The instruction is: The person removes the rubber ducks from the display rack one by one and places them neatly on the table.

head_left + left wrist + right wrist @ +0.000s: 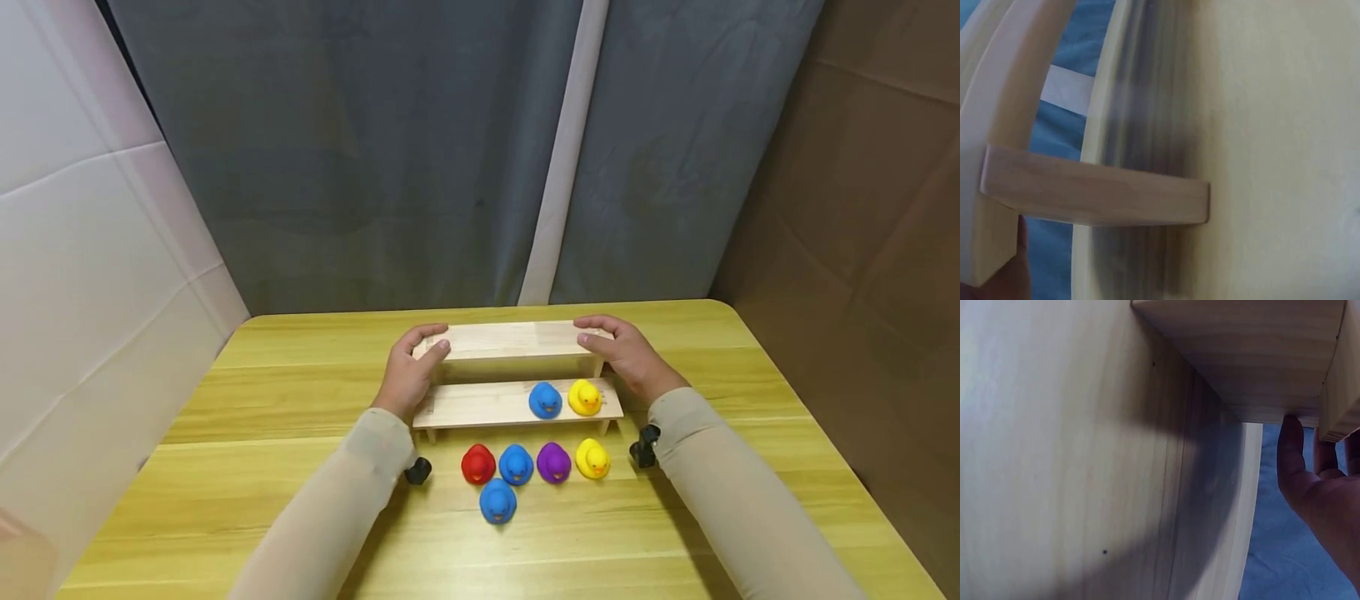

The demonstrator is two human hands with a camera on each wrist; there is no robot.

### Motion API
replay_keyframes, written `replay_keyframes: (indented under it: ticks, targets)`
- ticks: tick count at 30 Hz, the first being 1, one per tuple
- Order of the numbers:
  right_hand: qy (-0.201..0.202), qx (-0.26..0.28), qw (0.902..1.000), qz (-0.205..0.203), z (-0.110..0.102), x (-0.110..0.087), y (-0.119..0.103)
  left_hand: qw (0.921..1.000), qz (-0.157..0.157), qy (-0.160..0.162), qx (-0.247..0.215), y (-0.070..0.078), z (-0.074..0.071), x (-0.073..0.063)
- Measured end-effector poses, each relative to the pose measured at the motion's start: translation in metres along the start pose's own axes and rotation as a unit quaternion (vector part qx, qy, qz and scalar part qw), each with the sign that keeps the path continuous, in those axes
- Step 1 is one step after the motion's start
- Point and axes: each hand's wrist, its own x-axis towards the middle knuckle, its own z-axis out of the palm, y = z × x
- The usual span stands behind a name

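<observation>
My left hand [408, 371] grips the left end of a taller pale wooden stand [513, 340], thumb on its top. At the other end my right hand [630, 358] holds it too, thumb over the top and fingers curling round the side; in the right wrist view, fingers [1294, 447] touch the end of the wood. The left wrist view shows a leg [1097, 190] of the wood close up, with most of that hand hidden. Before it stands a lower wooden stand [480, 406] bearing a blue rubber duck [545, 401] and a yellow rubber duck [585, 397].
In front of the stands, a red duck [478, 464], a blue duck [516, 464], a purple duck [554, 462] and a yellow duck [592, 458] form a row on the table [262, 450]. Another blue duck [498, 501] sits nearer. A grey curtain [360, 167] hangs behind.
</observation>
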Motion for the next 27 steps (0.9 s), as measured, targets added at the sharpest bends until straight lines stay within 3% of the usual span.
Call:
replay_keyframes:
  ticks: [5,15,22,27]
  targets:
    - [0.002,0.003,1.0000,0.001,-0.002,-0.004,-0.002,0.9997,0.002,0.003,-0.025,-0.001,0.005,-0.001]
    - [0.020,-0.021,0.9996,-0.007,-0.003,-0.001,0.001,0.9997,0.002,0.008,-0.023,-0.008,0.007,0.002]
    - [0.033,-0.083,0.9958,-0.022,-0.009,-0.004,-0.007,0.9996,-0.004,0.005,-0.026,-0.009,0.009,0.003]
    - [0.073,-0.110,0.9900,-0.048,-0.012,-0.011,-0.017,0.9996,-0.003,0.005,-0.026,-0.009,0.010,0.002]
